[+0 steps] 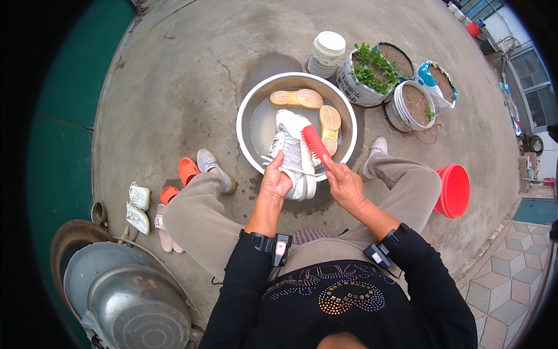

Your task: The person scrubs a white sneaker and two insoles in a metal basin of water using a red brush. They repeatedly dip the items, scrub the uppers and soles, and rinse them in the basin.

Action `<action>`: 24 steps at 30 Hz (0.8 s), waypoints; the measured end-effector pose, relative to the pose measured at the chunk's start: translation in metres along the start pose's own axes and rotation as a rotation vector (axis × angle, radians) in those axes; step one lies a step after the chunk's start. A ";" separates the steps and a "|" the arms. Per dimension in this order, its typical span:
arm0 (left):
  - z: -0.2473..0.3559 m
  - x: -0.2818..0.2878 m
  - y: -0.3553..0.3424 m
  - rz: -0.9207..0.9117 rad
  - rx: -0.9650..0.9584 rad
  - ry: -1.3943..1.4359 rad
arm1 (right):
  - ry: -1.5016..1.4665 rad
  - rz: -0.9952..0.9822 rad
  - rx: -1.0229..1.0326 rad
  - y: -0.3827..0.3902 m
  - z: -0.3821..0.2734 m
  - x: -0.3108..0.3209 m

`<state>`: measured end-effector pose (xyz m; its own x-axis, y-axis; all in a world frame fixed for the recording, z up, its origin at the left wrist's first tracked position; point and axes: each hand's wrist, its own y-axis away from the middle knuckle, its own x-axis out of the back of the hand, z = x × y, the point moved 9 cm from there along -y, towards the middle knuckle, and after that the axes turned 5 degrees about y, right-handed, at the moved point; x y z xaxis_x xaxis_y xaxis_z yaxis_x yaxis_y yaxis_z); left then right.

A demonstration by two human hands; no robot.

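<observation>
Outdoor yard, stained grey concrete (197,87), one crack running toward a round steel basin (251,119) at frame centre. White lace-up sneaker (292,152) is held over the basin, toe toward top of frame, heel end overlapping the lower rim. Left hand (275,179) grips its side, thumb on top, other fingers partly hidden. Right hand (347,187) has fingers closed round a red plastic scrub brush (315,144), stiff bristles against the shoe.

Progress: looks mid-scrub on this one. Two more shoes, upper shoe (296,99) and right-hand shoe (330,125), lie tan-sole-up in the basin; can't tell if scrubbed. Rinsing appears left, judging by the cloudy-looking water.

Materials: basin smooth, shiny metal, wide rolled rim; soles patterned, rubbery; sneaker upper pale, soft-looking, laces loose. Left of frame: white sneakers (138,217) on concrete, cleaning state unclear. Right: smooth red plastic bucket (453,191). Lower left: dull, rounded metal pot (139,305).
</observation>
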<state>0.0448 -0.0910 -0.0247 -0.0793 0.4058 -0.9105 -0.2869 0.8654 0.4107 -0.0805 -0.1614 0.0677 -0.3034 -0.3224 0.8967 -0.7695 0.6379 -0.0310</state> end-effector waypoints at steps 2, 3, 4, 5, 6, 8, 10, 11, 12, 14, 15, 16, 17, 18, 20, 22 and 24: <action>-0.004 -0.001 0.001 -0.006 0.011 -0.076 | 0.095 0.026 -0.022 -0.019 -0.007 0.005; -0.005 0.000 0.001 0.007 0.004 -0.083 | 0.102 0.001 -0.026 -0.034 -0.008 0.006; -0.007 -0.002 0.001 -0.004 0.008 -0.087 | 0.149 -0.035 -0.035 -0.047 -0.009 0.006; -0.007 -0.002 0.001 -0.010 0.005 -0.089 | 0.191 -0.045 -0.028 -0.061 -0.011 0.008; -0.006 -0.002 0.001 -0.013 -0.006 -0.127 | 0.224 -0.029 0.006 -0.070 -0.015 0.011; 0.001 0.000 0.000 -0.006 -0.048 -0.198 | 0.252 -0.075 0.008 -0.076 -0.017 0.010; 0.011 0.005 -0.002 0.008 -0.084 -0.147 | 0.241 -0.049 0.069 -0.064 -0.024 0.010; 0.018 0.009 -0.002 0.030 -0.107 -0.105 | 0.253 -0.077 0.089 -0.052 -0.027 0.006; 0.025 0.013 -0.003 0.043 -0.132 -0.062 | 0.238 -0.116 0.111 -0.037 -0.029 -0.001; 0.037 0.022 -0.005 0.109 -0.156 0.035 | 0.215 -0.228 0.107 -0.007 -0.026 -0.016; 0.043 0.025 -0.006 0.128 -0.191 0.061 | 0.192 -0.295 0.107 0.007 -0.024 -0.024; 0.047 0.029 -0.005 0.161 -0.222 0.086 | 0.178 -0.283 0.114 0.017 -0.022 -0.024; 0.048 0.029 -0.006 0.163 -0.227 0.084 | 0.164 -0.275 0.127 0.025 -0.022 -0.024; 0.046 0.029 -0.006 0.164 -0.211 0.086 | 0.181 -0.285 0.112 0.028 -0.019 -0.025; 0.034 0.029 -0.006 0.211 -0.168 0.101 | 0.172 -0.247 0.118 0.020 -0.018 -0.021; 0.023 0.021 -0.006 0.192 -0.131 0.073 | 0.183 -0.227 0.090 -0.002 -0.019 -0.019; 0.013 0.011 -0.006 0.142 -0.085 0.058 | 0.179 -0.158 0.076 -0.033 -0.024 -0.014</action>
<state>0.0579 -0.0881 -0.0371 -0.1793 0.5025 -0.8458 -0.3481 0.7717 0.5323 -0.0374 -0.1613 0.0669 -0.0766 -0.2805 0.9568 -0.8416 0.5327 0.0888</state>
